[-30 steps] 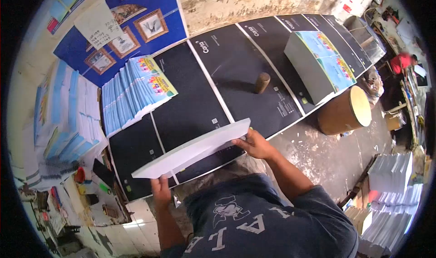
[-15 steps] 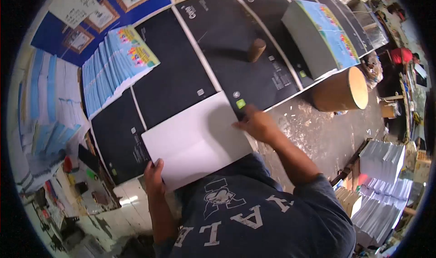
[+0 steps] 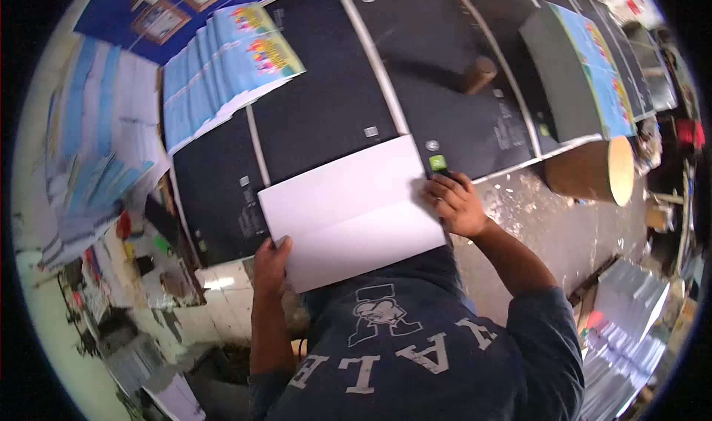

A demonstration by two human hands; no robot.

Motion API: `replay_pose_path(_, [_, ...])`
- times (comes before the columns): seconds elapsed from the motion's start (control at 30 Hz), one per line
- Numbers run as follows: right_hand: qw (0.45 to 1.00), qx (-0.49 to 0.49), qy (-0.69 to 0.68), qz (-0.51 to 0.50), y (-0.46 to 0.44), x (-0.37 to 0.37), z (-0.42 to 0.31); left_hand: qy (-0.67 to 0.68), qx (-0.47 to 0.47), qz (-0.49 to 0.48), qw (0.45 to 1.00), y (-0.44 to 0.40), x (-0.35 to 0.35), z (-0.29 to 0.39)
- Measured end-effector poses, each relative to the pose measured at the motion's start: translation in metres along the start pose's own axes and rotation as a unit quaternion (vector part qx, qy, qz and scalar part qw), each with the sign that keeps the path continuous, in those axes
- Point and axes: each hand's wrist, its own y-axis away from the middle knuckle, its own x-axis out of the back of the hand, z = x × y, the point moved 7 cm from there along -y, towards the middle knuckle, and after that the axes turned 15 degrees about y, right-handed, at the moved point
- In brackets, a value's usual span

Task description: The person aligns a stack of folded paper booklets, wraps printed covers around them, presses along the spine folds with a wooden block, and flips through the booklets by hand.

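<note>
A large white sheet of paper (image 3: 356, 213), with a faint crease running across it, lies over the front edge of the black-covered table and reaches to my lap. My left hand (image 3: 272, 264) grips its lower left edge, thumb on top and fingers hidden underneath. At the right edge, my right hand (image 3: 457, 204) has its fingers bent and closed against the paper. Whether this is one sheet or several together, I cannot tell.
Blue-covered booklets (image 3: 222, 61) are piled at the back left, with another tall stack (image 3: 586, 72) at the back right. A brown cardboard tube (image 3: 480, 74) stands on the table. Beyond its front edge is a large brown cylinder (image 3: 586, 170). Paper stacks (image 3: 630, 295) sit lower right.
The view has shifted, so the table appears further right and higher. My right hand has turned, with its fingers now bent at the sheet's right edge. My left hand keeps its grip.
</note>
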Motion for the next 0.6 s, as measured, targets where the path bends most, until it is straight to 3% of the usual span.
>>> replay_pose_path(0.03, [1.000,-0.001,0.019,-0.003,0.001,-0.004,-0.001,0.004,-0.011,0.003,1.000,0.003,-0.003,0.005])
replay_pose_path(0.1, [1.000,-0.009,0.011,-0.011,0.001,-0.002,0.000,-0.184,-0.070,0.101,0.975,0.023,-0.005,0.035])
replay_pose_path(0.13, [0.999,-0.013,0.022,-0.019,0.000,-0.002,-0.001,-0.275,-0.042,0.110,0.954,0.033,-0.010,0.053])
replay_pose_path(0.17, [0.999,-0.019,0.036,-0.028,0.000,-0.002,-0.001,-0.274,-0.042,0.121,0.953,0.033,0.003,0.050])
replay_pose_path(0.2, [0.998,-0.027,0.033,-0.041,0.000,-0.002,-0.001,-0.391,-0.197,0.081,0.895,0.034,-0.003,0.067])
replay_pose_path(0.23, [0.998,-0.025,0.029,-0.040,0.000,-0.003,-0.003,-0.493,-0.343,0.034,0.799,0.043,-0.014,0.077])
replay_pose_path(0.27, [0.998,-0.030,0.033,-0.036,-0.001,-0.003,-0.004,-0.558,-0.378,-0.020,0.739,0.046,-0.022,0.069])
replay_pose_path(0.3, [0.998,-0.032,0.038,-0.031,-0.002,-0.002,-0.003,-0.557,-0.376,-0.015,0.740,0.044,-0.017,0.065])
replay_pose_path(0.37, [0.998,-0.025,0.048,-0.032,-0.003,-0.002,-0.004,-0.585,-0.454,-0.111,0.663,0.044,-0.021,0.049])
replay_pose_path(0.6, [0.997,-0.043,0.027,-0.056,-0.003,0.006,0.000,-0.534,-0.515,-0.096,0.664,0.029,-0.001,0.017])
